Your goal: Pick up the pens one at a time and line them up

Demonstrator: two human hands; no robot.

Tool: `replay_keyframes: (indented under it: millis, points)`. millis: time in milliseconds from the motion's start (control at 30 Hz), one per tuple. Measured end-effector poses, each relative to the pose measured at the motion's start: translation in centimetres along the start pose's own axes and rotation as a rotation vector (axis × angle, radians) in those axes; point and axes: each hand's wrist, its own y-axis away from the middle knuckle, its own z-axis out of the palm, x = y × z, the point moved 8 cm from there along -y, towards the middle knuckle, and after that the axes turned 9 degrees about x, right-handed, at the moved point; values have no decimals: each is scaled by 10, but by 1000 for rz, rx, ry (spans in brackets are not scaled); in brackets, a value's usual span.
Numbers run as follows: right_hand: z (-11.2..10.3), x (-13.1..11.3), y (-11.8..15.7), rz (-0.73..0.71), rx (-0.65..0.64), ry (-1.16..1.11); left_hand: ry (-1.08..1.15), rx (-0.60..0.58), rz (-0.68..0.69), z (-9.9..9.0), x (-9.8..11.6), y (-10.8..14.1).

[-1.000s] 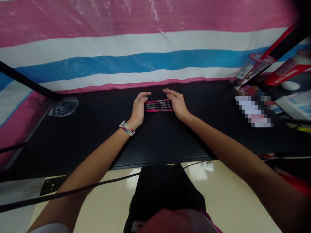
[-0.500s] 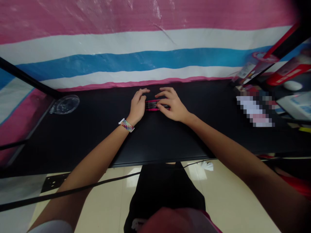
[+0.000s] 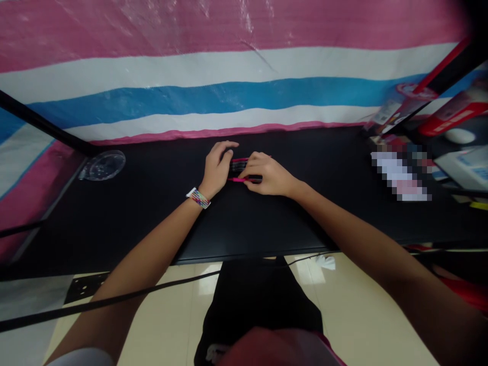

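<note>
A small group of pens (image 3: pixel 239 166), dark with pink, lies side by side on the black tabletop (image 3: pixel 163 173) between my hands. In front of them, a bright pink pen (image 3: pixel 239 180) is pinched between the thumb and fingers of my right hand (image 3: pixel 266 174). That hand covers the right ends of the grouped pens. At their left ends rests my left hand (image 3: pixel 220 165), thumb and fingers apart and holding nothing. A multicoloured woven band circles the left wrist.
A clear plastic lid (image 3: pixel 102 166) lies at the table's left end. To the right stand a clear cup (image 3: pixel 400 104) with a pink rim, a red container (image 3: pixel 453 114) and a white box (image 3: pixel 465 165). A striped plastic sheet (image 3: pixel 244 94) hangs behind the table.
My right hand has come slightly nearer and closed its fingers on the front pink pen. This pen now sits apart from the others. My left hand has barely moved.
</note>
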Motion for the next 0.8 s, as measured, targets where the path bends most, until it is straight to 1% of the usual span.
replay_keyframes:
  millis: [67,133,200,267,400,500,667,800]
  points:
    - [-9,5,-1,50,109,-49,-62,-83,93,3,15,2]
    - [-19,15,-1,134,218,-103,-187,-156,215,7,29,6]
    - [-27,27,-1,243,283,-189,-284,-185,317,9,38,9]
    - [-31,37,0,340,305,-268,-315,-177,367,9,43,10]
    - [-42,52,2,464,334,-342,-318,-156,377,9,46,10]
    - [-46,69,7,571,345,-458,-324,-143,378,7,47,10]
    - [-40,93,18,723,298,-688,-342,-132,377,5,47,10]
    - [-40,99,22,766,295,-764,-325,-112,340,2,42,8]
